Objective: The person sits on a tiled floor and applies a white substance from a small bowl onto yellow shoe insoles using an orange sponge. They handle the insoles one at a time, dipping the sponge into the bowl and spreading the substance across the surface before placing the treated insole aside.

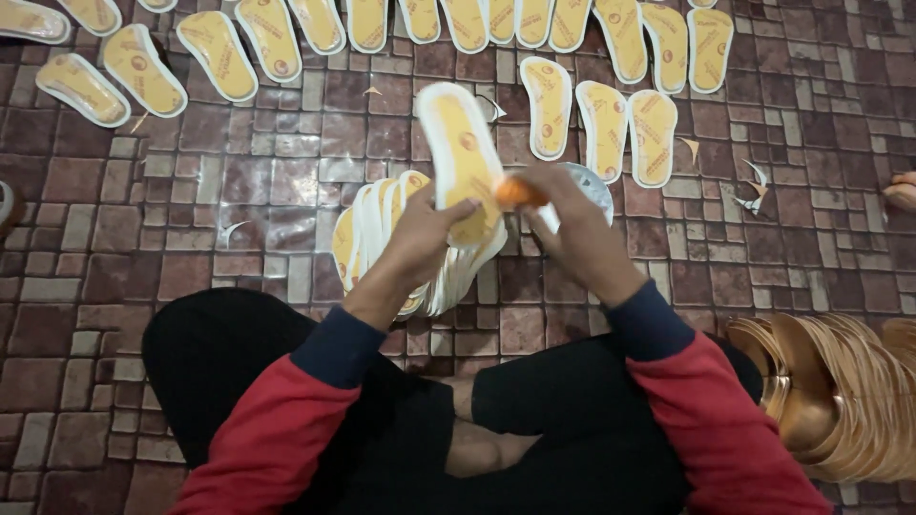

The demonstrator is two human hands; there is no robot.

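From the head camera, looking down at a person seated cross-legged on a brick-patterned floor (pixel 239 191): the left hand (pixel 420 238) grips a yellow insole (pixel 463 157) with a white rim, fingers closed on its lower end so that it stands tilted up above a fanned stack of insoles (pixel 372 234) lying on the floor. The right hand (pixel 572 229) is clenched around a small orange-handled tool (pixel 520 194), its tip touching the insole's right edge. A round metal tin (pixel 592 186) sits just behind that hand. Finished-looking insoles lie in a row of insoles (pixel 458 24) along the top, and a pile of golden soles (pixel 840 391) rests at the right. The step in hand seems to be coating or brushing the held insole; any next stroke calls for a steady left grip and even contact along the edge
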